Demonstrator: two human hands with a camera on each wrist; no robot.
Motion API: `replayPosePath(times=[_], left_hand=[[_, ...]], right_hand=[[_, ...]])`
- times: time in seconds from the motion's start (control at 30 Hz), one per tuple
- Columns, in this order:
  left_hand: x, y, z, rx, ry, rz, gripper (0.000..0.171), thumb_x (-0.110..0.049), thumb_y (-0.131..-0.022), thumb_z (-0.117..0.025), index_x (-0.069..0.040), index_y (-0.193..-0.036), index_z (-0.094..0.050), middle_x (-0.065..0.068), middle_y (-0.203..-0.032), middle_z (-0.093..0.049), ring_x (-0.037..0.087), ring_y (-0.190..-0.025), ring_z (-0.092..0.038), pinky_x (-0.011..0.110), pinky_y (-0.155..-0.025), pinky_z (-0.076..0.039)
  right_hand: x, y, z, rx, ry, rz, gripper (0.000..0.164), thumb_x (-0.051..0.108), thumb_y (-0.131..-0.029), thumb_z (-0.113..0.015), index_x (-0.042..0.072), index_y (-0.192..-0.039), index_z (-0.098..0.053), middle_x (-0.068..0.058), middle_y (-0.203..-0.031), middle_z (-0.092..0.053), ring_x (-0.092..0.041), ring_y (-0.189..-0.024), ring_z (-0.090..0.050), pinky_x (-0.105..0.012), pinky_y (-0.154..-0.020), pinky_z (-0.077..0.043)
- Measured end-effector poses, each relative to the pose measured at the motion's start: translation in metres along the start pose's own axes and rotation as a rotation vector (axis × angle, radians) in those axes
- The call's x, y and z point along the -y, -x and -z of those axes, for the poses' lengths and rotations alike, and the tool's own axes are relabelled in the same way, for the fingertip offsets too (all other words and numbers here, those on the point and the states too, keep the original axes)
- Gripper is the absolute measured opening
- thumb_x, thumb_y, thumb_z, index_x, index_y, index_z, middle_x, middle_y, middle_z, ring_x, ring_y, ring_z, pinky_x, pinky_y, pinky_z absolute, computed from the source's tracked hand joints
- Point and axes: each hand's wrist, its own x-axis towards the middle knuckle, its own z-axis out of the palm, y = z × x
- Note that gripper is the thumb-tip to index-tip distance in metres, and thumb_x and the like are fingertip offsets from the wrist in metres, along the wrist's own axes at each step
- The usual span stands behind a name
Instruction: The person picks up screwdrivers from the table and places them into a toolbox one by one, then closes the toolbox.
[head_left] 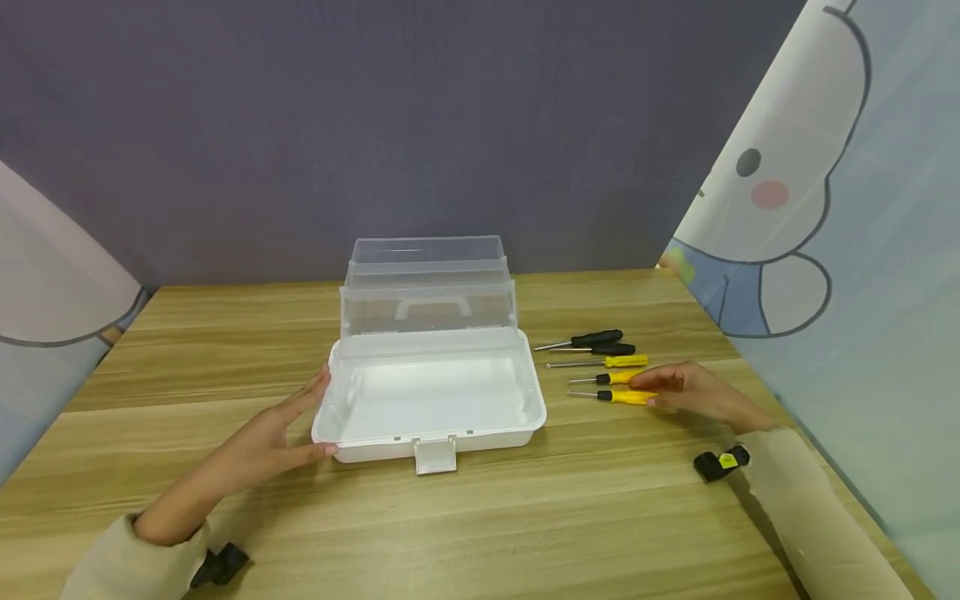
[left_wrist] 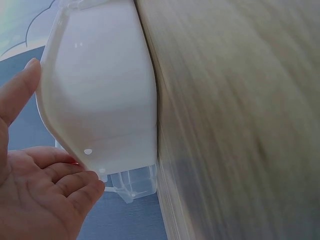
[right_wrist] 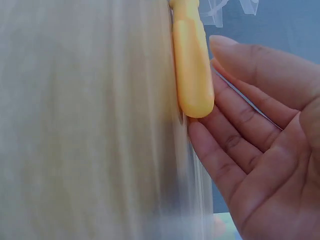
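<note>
On the table sits a white plastic toolbox (head_left: 442, 396) with its clear lid (head_left: 429, 304) raised and nothing inside. My left hand (head_left: 281, 437) is at the box's left end, thumb by the front corner and fingers along the side; the left wrist view shows this hand (left_wrist: 50, 185) with fingers fairly straight against the rim. My right hand (head_left: 693, 392) reaches over the handles of the two nearest yellow-and-black screwdrivers (head_left: 626, 397). In the right wrist view, one yellow handle (right_wrist: 193, 70) lies beside the thumb and fingers (right_wrist: 225, 135), which are not closed round it.
Right of the box, a longer yellow screwdriver (head_left: 626, 361) and two black-handled screwdrivers (head_left: 596, 337) lie in a row with the others, tips toward the box. A white latch (head_left: 435, 456) hangs from the box's front. Behind the wooden table (head_left: 480, 533) stands a dark grey panel (head_left: 420, 125).
</note>
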Motion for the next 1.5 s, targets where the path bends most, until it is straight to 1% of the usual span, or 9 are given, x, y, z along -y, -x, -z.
replayPosePath(times=[0.1, 0.27, 0.53, 0.6, 0.8, 1.0, 1.2, 1.4, 1.5], left_hand=[[-0.0003, -0.0002, 0.0003, -0.002, -0.004, -0.007, 0.088, -0.021, -0.086, -0.07, -0.004, -0.15, -0.013, 0.022, -0.155, -0.01, -0.003, -0.135, -0.006, -0.001, -0.095, -0.013], [-0.0005, -0.0009, 0.0002, -0.008, -0.013, -0.009, 0.088, -0.021, -0.085, -0.071, -0.004, -0.15, -0.013, 0.022, -0.155, -0.01, 0.023, -0.14, -0.009, -0.001, -0.096, -0.012], [-0.0003, -0.0026, 0.0004, -0.004, -0.002, -0.011, 0.089, -0.02, -0.085, -0.071, -0.002, -0.15, -0.012, 0.024, -0.154, -0.009, 0.049, -0.136, -0.011, -0.001, -0.096, -0.012], [-0.0004, -0.0026, 0.0004, -0.006, -0.003, -0.01, 0.089, -0.02, -0.085, -0.071, -0.003, -0.15, -0.012, 0.024, -0.154, -0.009, 0.043, -0.138, -0.011, -0.002, -0.096, -0.012], [-0.0003, -0.0013, -0.0007, -0.007, 0.002, -0.015, 0.089, -0.02, -0.085, -0.071, -0.002, -0.15, -0.012, 0.024, -0.154, -0.009, -0.003, -0.136, -0.005, -0.001, -0.096, -0.012], [-0.0001, -0.0011, -0.0002, -0.011, -0.014, -0.004, 0.09, -0.021, -0.085, -0.071, -0.006, -0.151, -0.012, 0.023, -0.154, -0.009, 0.035, -0.14, -0.01, -0.002, -0.095, -0.012], [0.0004, -0.0005, -0.0001, -0.011, -0.012, -0.008, 0.09, -0.02, -0.085, -0.071, -0.004, -0.151, -0.012, 0.022, -0.155, -0.009, 0.012, -0.139, -0.007, -0.001, -0.096, -0.012], [0.0001, -0.0002, -0.0007, -0.013, -0.016, -0.011, 0.089, -0.02, -0.085, -0.071, -0.003, -0.15, -0.012, 0.022, -0.155, -0.009, 0.017, -0.14, -0.009, -0.002, -0.096, -0.012], [0.0, 0.0004, -0.0011, -0.018, -0.025, -0.014, 0.089, -0.02, -0.085, -0.071, -0.003, -0.15, -0.013, 0.025, -0.154, -0.011, 0.007, -0.138, -0.008, -0.002, -0.096, -0.012]], right_hand=[[0.001, -0.0002, 0.0005, 0.019, -0.008, 0.003, 0.036, 0.004, -0.09, -0.062, -0.012, -0.121, -0.056, -0.032, -0.121, -0.056, -0.003, -0.106, -0.059, -0.018, -0.083, -0.048], [0.003, -0.001, 0.0004, 0.032, 0.017, -0.01, 0.037, 0.006, -0.089, -0.064, -0.011, -0.121, -0.057, -0.03, -0.124, -0.055, -0.001, -0.108, -0.058, -0.016, -0.085, -0.046], [0.0007, -0.0025, -0.0008, 0.035, 0.03, -0.008, 0.039, 0.006, -0.087, -0.067, -0.01, -0.121, -0.058, -0.031, -0.125, -0.054, 0.003, -0.107, -0.055, -0.015, -0.085, -0.046], [-0.0012, -0.0027, -0.0009, 0.039, 0.034, 0.002, 0.038, 0.006, -0.087, -0.067, -0.011, -0.12, -0.058, -0.031, -0.124, -0.054, 0.003, -0.106, -0.056, -0.015, -0.084, -0.046], [-0.0046, -0.003, -0.0012, 0.054, 0.034, 0.032, 0.037, 0.002, -0.087, -0.065, -0.016, -0.118, -0.056, -0.035, -0.12, -0.053, 0.006, -0.103, -0.056, -0.015, -0.083, -0.047], [-0.0026, -0.0051, -0.0011, 0.055, 0.052, 0.017, 0.037, 0.003, -0.086, -0.066, -0.014, -0.118, -0.057, -0.034, -0.12, -0.055, 0.007, -0.101, -0.055, -0.015, -0.081, -0.048], [0.0011, -0.0047, -0.0018, 0.064, 0.055, 0.023, 0.034, 0.001, -0.086, -0.065, -0.015, -0.115, -0.058, -0.033, -0.119, -0.056, 0.006, -0.099, -0.055, -0.016, -0.079, -0.048], [0.0032, -0.0035, -0.0008, 0.046, 0.074, -0.013, 0.029, 0.005, -0.086, -0.067, -0.01, -0.11, -0.062, -0.027, -0.113, -0.061, -0.001, -0.091, -0.056, -0.017, -0.076, -0.047], [0.0026, -0.0038, -0.0004, 0.044, 0.091, -0.007, 0.028, 0.006, -0.086, -0.067, -0.009, -0.109, -0.063, -0.026, -0.112, -0.062, -0.004, -0.09, -0.057, -0.017, -0.075, -0.047]])
